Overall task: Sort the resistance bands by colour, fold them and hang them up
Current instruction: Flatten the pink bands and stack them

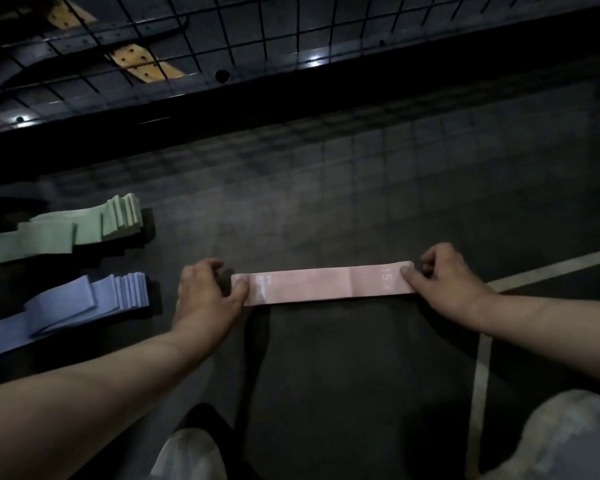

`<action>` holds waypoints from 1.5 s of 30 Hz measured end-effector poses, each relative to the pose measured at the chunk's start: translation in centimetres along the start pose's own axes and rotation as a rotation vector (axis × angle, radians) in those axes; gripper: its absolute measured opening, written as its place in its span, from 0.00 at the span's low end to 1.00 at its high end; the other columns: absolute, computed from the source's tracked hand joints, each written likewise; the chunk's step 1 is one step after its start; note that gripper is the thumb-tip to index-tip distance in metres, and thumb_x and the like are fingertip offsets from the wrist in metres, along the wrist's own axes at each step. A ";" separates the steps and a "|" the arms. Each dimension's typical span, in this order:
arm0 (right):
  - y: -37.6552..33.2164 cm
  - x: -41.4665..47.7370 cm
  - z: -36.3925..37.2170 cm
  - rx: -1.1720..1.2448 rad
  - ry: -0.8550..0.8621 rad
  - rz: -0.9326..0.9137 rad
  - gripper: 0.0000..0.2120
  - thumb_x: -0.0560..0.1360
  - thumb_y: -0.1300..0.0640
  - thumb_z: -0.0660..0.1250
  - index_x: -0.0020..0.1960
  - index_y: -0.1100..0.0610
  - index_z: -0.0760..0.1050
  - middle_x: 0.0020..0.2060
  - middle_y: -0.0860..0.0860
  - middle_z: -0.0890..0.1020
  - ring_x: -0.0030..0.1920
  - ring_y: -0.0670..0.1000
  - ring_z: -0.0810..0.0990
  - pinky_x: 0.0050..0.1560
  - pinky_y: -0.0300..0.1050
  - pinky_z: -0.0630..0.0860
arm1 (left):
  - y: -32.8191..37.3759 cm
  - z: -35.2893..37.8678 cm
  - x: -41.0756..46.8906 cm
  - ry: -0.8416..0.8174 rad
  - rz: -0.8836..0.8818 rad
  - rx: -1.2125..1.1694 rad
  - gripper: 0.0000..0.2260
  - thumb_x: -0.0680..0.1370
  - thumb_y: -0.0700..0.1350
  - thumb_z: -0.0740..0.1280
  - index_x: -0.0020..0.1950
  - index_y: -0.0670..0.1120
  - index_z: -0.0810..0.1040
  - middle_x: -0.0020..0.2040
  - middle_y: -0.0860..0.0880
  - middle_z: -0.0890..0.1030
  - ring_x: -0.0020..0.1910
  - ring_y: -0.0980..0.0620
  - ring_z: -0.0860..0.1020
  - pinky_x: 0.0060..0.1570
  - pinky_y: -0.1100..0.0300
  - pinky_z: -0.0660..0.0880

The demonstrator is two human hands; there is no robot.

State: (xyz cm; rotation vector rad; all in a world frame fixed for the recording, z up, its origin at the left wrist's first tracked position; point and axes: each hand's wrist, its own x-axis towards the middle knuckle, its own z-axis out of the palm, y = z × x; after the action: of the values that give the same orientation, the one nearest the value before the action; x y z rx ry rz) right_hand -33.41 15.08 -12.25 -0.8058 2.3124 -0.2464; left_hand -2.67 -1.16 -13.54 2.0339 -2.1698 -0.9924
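Note:
A pink resistance band (pixel 321 285) lies stretched flat across the dark floor in the middle of the head view. My left hand (pixel 207 294) pinches its left end between thumb and curled fingers. At the other end my right hand (pixel 444 280) pinches the band the same way, thumb on top near the printed "15". To the left lie a pile of green bands (pixel 84 228) and, nearer to me, a pile of blue-violet bands (pixel 84 303), each laid out in overlapping layers.
A black wire grid rack (pixel 222 39) runs along the far side, with yellow perforated pieces (pixel 142 62) behind it. White floor lines (pixel 480 375) cross at the right. My knees (pixel 565 441) show at the bottom edge.

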 end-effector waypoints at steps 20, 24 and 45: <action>6.1 -2.6 -3.3 -0.253 0.033 0.520 0.22 0.75 0.47 0.67 0.66 0.49 0.65 0.69 0.56 0.58 0.69 0.60 0.62 0.70 0.53 0.61 | 3.3 -0.6 -1.6 0.038 0.385 0.017 0.20 0.74 0.49 0.68 0.63 0.43 0.75 0.54 0.45 0.71 0.53 0.41 0.73 0.57 0.42 0.71; 10.3 -2.5 -5.5 -0.167 0.057 0.636 0.36 0.75 0.50 0.69 0.75 0.49 0.53 0.73 0.57 0.53 0.70 0.62 0.62 0.70 0.57 0.64 | 6.5 -0.2 -3.0 -0.064 0.611 -0.012 0.20 0.73 0.51 0.65 0.64 0.48 0.73 0.56 0.55 0.65 0.53 0.45 0.74 0.57 0.46 0.73; 0.0 -0.6 -1.6 0.136 -0.164 0.309 0.43 0.66 0.34 0.73 0.71 0.56 0.65 0.66 0.55 0.72 0.66 0.56 0.74 0.67 0.50 0.71 | 6.9 0.5 -1.1 0.006 0.080 0.205 0.24 0.71 0.48 0.74 0.65 0.46 0.75 0.67 0.41 0.69 0.67 0.38 0.68 0.67 0.43 0.63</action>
State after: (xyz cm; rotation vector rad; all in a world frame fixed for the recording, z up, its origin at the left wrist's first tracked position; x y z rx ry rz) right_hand -34.07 15.36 -10.76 -0.3793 2.2005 -0.1900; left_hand -8.93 -0.27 -10.47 2.0057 -2.4190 -0.7833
